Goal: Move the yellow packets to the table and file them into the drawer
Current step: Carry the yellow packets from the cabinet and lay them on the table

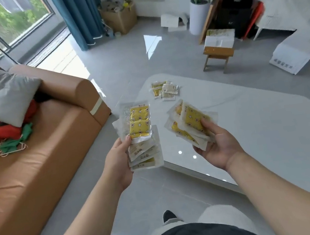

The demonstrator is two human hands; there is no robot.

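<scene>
Standing beside the white table (249, 124), the left hand (120, 167) clenched one fanned stack of yellow packets (141, 137) and the right hand (216, 144) another (190, 126), apparently to carry more per trip; a pile (164, 90) already lay there.

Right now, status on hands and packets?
Left hand and right hand each hold yellow packets. Small pile already on table. No drawer in view.

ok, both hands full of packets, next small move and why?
Probably lower both stacks onto the white table beside the packet pile: the left hand and right hand each hold a stack in the air, and no drawer is in view.
</scene>
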